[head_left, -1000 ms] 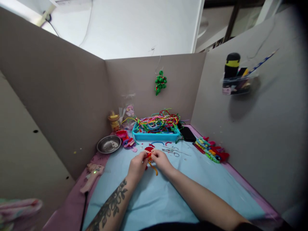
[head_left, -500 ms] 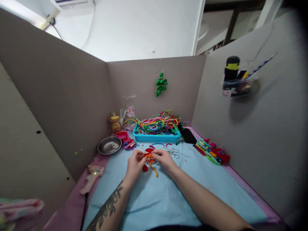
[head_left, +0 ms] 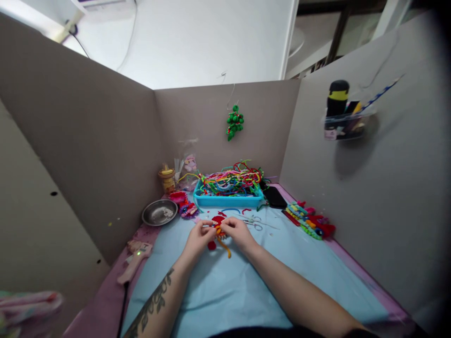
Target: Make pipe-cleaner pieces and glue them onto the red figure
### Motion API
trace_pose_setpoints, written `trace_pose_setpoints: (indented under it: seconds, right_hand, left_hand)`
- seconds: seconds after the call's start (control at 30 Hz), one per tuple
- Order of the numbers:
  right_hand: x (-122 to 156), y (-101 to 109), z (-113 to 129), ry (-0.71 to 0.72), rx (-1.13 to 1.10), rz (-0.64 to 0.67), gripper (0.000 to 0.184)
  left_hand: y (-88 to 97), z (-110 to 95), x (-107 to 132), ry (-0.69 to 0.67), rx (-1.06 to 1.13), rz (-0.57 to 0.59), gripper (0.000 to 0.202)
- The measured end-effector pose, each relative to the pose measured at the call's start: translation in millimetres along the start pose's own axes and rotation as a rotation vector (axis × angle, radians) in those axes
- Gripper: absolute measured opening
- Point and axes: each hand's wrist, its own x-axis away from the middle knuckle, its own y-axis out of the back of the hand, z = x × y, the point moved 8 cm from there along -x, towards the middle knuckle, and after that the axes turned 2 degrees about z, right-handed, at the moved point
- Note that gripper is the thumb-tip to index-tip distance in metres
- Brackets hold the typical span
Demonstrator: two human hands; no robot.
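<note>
Between my hands, over the blue cloth, is a red and orange pipe-cleaner craft piece [head_left: 221, 234]. An orange pipe-cleaner end [head_left: 225, 249] trails down from it toward me, and a red round part [head_left: 212, 245] shows under my left fingers. My left hand [head_left: 200, 237] pinches the piece from the left side. From the right, my right hand [head_left: 238, 232] pinches it near its top with thumb and forefinger. My fingers hide much of the piece. Just right of my right hand lie scissors [head_left: 256, 226].
A blue tray [head_left: 229, 202] heaped with coloured pipe cleaners stands at the back. Left are a metal bowl [head_left: 159, 212] with small white bits and a glue gun [head_left: 135, 264] with a lit green light. On the right lie a black phone [head_left: 274, 197] and finished-looking colourful pieces [head_left: 310, 220].
My left fingers have shifted slightly rightward, closer to my right fingertips. The piece stays between both hands, and the whole view has moved very slightly.
</note>
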Motion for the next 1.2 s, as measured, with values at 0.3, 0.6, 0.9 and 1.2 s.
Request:
trace_pose_setpoints:
  seconds: [0.3,0.6,0.9,1.2]
  right_hand:
    - [-1,1,3,0.072,0.185,0.043,0.013]
    - [2,-9,11,0.11,0.297,0.107,0.015]
    - [3,-12,-3,-0.04,0.027,0.128,0.024]
    - [5,-17,-4,-0.052,0.036,0.121,0.02]
  left_hand:
    - [1.3,-2,-5,-0.082,-0.047,0.071,0.037]
    - [-2.2,7,-4,-0.033,-0.135,0.119,0.032]
    - [15.1,-11,-2,-0.157,-0.151,-0.132,0.025]
    - [4.5,-10,0,-0.087,-0.063,-0.019,0.031]
